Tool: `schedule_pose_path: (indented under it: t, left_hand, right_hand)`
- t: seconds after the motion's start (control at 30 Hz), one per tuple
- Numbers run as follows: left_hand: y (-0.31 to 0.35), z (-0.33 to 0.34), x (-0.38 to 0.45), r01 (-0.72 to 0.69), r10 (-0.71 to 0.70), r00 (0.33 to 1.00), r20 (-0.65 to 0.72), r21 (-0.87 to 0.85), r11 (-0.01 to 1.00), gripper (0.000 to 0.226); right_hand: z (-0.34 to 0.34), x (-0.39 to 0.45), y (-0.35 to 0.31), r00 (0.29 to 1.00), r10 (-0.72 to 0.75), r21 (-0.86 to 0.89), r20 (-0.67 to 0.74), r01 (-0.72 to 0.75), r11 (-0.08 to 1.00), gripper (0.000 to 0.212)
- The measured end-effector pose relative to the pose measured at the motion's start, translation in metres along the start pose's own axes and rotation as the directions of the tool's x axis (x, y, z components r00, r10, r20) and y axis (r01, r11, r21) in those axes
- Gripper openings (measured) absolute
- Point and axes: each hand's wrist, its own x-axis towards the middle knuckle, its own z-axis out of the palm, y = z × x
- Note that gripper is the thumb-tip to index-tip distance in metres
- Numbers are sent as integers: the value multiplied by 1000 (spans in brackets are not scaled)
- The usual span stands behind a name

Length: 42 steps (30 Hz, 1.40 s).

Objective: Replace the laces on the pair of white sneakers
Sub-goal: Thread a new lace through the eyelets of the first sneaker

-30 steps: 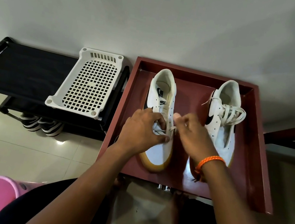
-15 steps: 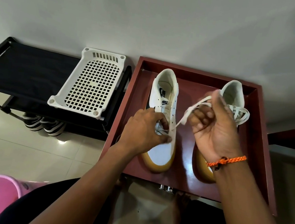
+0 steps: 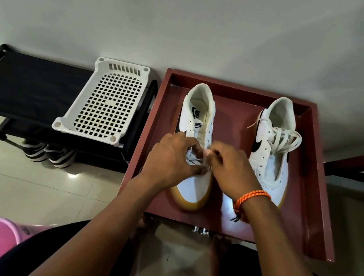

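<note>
- The left sneaker point(image 3: 196, 139) lies in the dark red tray point(image 3: 306, 178), toe toward the person, with both hands over its eyelet area.
- The left hand point(image 3: 171, 159) curls over the sneaker's vamp, fingers pinching the white lace point(image 3: 193, 159).
- The right hand point(image 3: 230, 168), with an orange bracelet point(image 3: 251, 198) at the wrist, meets it fingertip to fingertip, pinching the same lace.
- The right sneaker point(image 3: 272, 150) sits just beside, untouched, with loose laces bunched on top.
- The hands hide the lace's path through the eyelets.
</note>
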Motion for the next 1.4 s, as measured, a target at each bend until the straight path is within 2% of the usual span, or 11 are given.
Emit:
schedule_pose_path:
  t: [0.1,0.23,0.3,0.43,0.53,0.63,0.77,0.93,1.1,1.27,1.4]
  left_hand:
    - [3,-3,-1,5,-5,1000,-9,41,999,35]
    - [5,-5,-3,9,-8,1000,-10,86,996,37]
    - [7,-6,-4,16,-15,1000,-6,91,996,37]
    - [6,-6,-3,18,-15,999,-30,90,996,38]
    - [7,-4,-4,1,3,999,-34,127,992,41]
    - [6,-5,-5,-15,23,998,-54,143,990,45]
    - [7,-4,-5,-19,53,987,-152,220,975,32]
    - [11,0,-5,-6,68,977,-202,291,957,27]
    - [10,-4,-2,-9,62,979,-195,259,966,25]
    - [18,-8,-4,-7,44,982,-182,198,980,45]
    - [24,-8,-2,64,-31,984,-173,188,980,62]
  right_hand:
    - [-6,2,-3,1000,17,295,18,-21,955,37]
    - [-27,-1,-23,996,83,763,19,-68,643,31]
    - [-38,-3,-29,994,102,852,-27,-31,522,23]
    - [-38,-8,-34,995,54,878,-81,46,477,29]
    - [-36,-7,-34,980,34,726,-194,120,678,36]
    - [-34,-3,-17,962,35,200,-270,20,980,30]
    - [-28,-8,10,942,304,-81,-142,-317,945,16]
    - [-20,-24,-4,965,253,-7,68,-253,967,23]
    - [-11,-29,-13,991,82,-160,-110,-99,982,27]
    - [-7,-25,-39,962,-103,-95,-254,82,992,32]
    - [-2,-22,-44,925,-70,-252,-373,-29,967,15]
